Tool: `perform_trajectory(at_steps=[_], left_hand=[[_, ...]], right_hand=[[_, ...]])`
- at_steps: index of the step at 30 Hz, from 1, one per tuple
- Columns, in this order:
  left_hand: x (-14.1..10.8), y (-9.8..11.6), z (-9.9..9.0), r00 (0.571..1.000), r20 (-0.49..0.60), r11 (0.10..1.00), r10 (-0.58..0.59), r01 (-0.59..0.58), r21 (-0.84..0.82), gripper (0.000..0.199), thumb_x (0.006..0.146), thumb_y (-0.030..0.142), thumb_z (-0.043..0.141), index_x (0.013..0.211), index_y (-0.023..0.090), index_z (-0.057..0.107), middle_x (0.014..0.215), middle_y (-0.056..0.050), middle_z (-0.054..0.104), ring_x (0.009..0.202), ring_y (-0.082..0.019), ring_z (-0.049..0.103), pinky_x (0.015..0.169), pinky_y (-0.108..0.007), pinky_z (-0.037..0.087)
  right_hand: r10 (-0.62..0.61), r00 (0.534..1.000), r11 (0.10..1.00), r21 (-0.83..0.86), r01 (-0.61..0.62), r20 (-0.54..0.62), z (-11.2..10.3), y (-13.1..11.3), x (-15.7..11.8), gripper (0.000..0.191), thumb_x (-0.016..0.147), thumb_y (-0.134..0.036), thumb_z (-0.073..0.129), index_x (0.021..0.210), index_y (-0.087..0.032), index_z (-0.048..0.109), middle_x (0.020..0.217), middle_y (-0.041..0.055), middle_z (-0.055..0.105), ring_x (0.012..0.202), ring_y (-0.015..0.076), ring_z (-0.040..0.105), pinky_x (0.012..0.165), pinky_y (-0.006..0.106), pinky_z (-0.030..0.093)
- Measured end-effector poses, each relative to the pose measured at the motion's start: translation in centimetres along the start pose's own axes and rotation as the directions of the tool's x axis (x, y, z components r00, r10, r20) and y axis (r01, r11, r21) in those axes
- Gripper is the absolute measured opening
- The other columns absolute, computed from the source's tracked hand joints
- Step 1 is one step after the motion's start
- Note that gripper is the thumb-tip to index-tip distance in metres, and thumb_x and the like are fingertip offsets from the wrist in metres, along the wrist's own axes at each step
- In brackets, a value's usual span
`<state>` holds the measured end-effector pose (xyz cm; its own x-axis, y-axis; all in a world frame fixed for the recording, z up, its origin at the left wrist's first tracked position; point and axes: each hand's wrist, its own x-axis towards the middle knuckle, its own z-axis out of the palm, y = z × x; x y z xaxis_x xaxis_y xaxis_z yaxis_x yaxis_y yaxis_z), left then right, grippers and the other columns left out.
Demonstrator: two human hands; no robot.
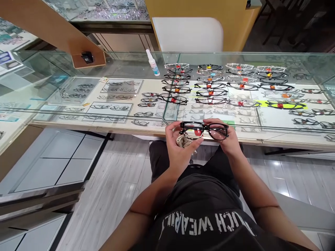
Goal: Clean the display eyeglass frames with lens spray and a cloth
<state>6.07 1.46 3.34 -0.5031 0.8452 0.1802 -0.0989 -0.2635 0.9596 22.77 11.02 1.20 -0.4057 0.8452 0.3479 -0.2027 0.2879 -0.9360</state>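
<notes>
Black-framed eyeglasses (205, 128) are held up in front of me at the counter's near edge, with a red tag showing through one lens. My left hand (178, 148) grips their left side and also has a crumpled beige cloth (183, 141) in its palm. Around the right end of the frame, my right hand (231, 141) is closed. Beyond them, several eyeglasses (210, 93) with red, orange and yellow tags lie in rows on the glass top. Part of the cloth is hidden behind my left fingers.
A white spray bottle (153, 64) stands at the back of the glass display counter (125, 111). More glasses (120, 106) lie on trays inside it. A slanted brown panel (60, 31) rises at the left. A white chair back (188, 35) stands behind the counter.
</notes>
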Motion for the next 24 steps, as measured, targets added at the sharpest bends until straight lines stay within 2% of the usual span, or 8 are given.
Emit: perform_trajectory(at_steps=[3, 6, 10, 16, 20, 24], left_hand=[[0.3, -0.5, 0.1, 0.993, 0.028, 0.993, 0.118, -0.118, 0.004, 0.087, 0.063, 0.044, 0.107, 0.130, 0.031, 0.052, 0.119, -0.006, 0.073, 0.096, -0.019, 0.077, 0.081, -0.029, 0.062], [0.5, -0.9, 0.2, 0.984, 0.037, 0.984, 0.173, -0.174, 0.027, 0.086, 0.065, 0.049, 0.105, 0.130, 0.031, 0.051, 0.118, -0.006, 0.073, 0.093, -0.018, 0.076, 0.075, -0.028, 0.061], [0.5, -1.1, 0.2, 0.980, 0.067, 0.982, 0.186, -0.187, 0.019, 0.085, 0.067, 0.051, 0.104, 0.131, 0.032, 0.051, 0.120, -0.006, 0.074, 0.089, -0.017, 0.075, 0.074, -0.028, 0.060], [0.6, -1.2, 0.0, 0.988, 0.072, 0.990, 0.137, -0.139, 0.025, 0.086, 0.067, 0.051, 0.104, 0.133, 0.033, 0.052, 0.120, -0.006, 0.075, 0.087, -0.017, 0.075, 0.076, -0.030, 0.061], [0.5, -1.4, 0.1, 0.982, 0.071, 0.984, 0.172, -0.175, 0.031, 0.086, 0.067, 0.053, 0.103, 0.133, 0.034, 0.051, 0.121, -0.006, 0.073, 0.093, -0.019, 0.076, 0.077, -0.030, 0.061], [0.5, -1.4, 0.3, 0.980, 0.067, 0.981, 0.189, -0.191, 0.021, 0.085, 0.068, 0.053, 0.103, 0.133, 0.033, 0.052, 0.120, -0.006, 0.074, 0.091, -0.018, 0.075, 0.074, -0.028, 0.060]], right_hand=[[0.036, 0.998, 0.999, 0.012, -0.035, -0.046, -0.1, 0.6, -0.2, 0.014, 0.091, -0.046, 0.085, 0.101, -0.036, 0.086, 0.127, 0.0027, 0.082, 0.124, 0.0299, 0.073, 0.113, 0.055, 0.056], [0.052, 0.997, 0.999, 0.010, -0.051, -0.061, -0.2, 0.7, -0.4, 0.016, 0.090, -0.046, 0.085, 0.101, -0.035, 0.086, 0.127, 0.0033, 0.081, 0.124, 0.0299, 0.073, 0.114, 0.053, 0.056], [0.068, 0.994, 0.997, 0.027, -0.066, -0.089, -0.1, 0.6, -0.5, 0.016, 0.091, -0.044, 0.085, 0.103, -0.033, 0.087, 0.125, 0.0045, 0.081, 0.121, 0.0294, 0.074, 0.110, 0.050, 0.057], [0.054, 0.991, 0.998, -0.022, -0.057, -0.124, 0.1, 0.5, -0.5, 0.017, 0.089, -0.047, 0.086, 0.099, -0.034, 0.086, 0.120, 0.0040, 0.082, 0.118, 0.0302, 0.075, 0.107, 0.050, 0.059], [0.058, 0.990, 0.997, -0.035, -0.063, -0.129, 0.0, 0.6, -0.5, 0.020, 0.089, -0.049, 0.085, 0.102, -0.034, 0.086, 0.119, 0.0044, 0.082, 0.119, 0.0305, 0.075, 0.109, 0.051, 0.058], [0.057, 0.991, 0.998, -0.023, -0.061, -0.124, 0.0, 0.7, -0.5, 0.018, 0.090, -0.046, 0.086, 0.103, -0.034, 0.087, 0.118, 0.0044, 0.083, 0.117, 0.0294, 0.075, 0.108, 0.048, 0.058]])
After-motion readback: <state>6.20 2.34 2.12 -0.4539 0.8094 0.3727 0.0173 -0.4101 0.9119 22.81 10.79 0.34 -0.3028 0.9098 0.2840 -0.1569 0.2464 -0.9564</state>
